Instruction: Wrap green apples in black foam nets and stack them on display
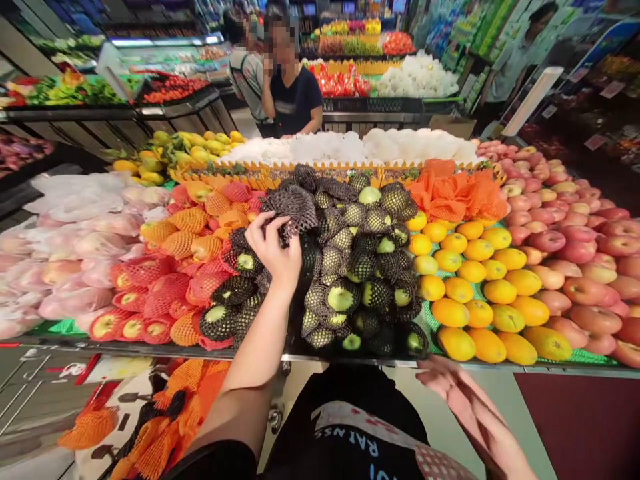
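My left hand [277, 247] reaches over the middle of the fruit display, its fingers curled on a black foam net [293, 207]. Whether fruit is inside that net is hard to make out. Around it lie green fruits in black foam nets [345, 293], stacked in rows to the right and just below the wrist. My right hand [447, 387] is low at the front edge of the stand, blurred, with fingers stretched out to the left and nothing visible in them. Nearest to it are the yellow-orange fruits [457, 343].
Fruit in red and orange nets [160, 293] lies to the left, bagged fruit [75, 267] beyond it. Orange nets [447, 193] sit behind the yellow-orange fruit; red apples [590, 287] fill the right. Loose orange nets [180, 407] hang below the front edge. People [295, 93] stand behind the display.
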The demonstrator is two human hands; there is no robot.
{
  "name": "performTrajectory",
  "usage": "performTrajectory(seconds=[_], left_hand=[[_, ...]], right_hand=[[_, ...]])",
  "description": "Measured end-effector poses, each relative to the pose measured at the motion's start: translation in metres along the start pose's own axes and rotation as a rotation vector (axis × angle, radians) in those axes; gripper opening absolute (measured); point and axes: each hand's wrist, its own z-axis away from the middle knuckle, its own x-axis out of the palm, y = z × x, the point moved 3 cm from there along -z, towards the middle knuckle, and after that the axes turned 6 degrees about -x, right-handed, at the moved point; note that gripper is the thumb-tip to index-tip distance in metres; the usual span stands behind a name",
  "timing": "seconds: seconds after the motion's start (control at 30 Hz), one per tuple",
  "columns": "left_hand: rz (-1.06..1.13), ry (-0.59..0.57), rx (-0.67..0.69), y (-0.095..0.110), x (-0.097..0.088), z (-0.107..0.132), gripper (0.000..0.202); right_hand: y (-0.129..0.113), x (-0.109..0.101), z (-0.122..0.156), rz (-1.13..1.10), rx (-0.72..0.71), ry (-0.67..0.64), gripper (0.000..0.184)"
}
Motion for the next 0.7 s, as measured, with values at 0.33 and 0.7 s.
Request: performTrajectory(seconds=[0.33,0.7], left_hand=[[0.641,-0.811,0.388,0.066,-0.047,0.155,0.015],[0.202,-1.134,0.383,0.113,-0.017,0.106,0.021]], right_hand=[[0.026,0.068,-0.031,0.410,-0.294,-0.156,0.055],[-0.068,0.087,-0.108,0.462,-0.438,-0.311,0.044]])
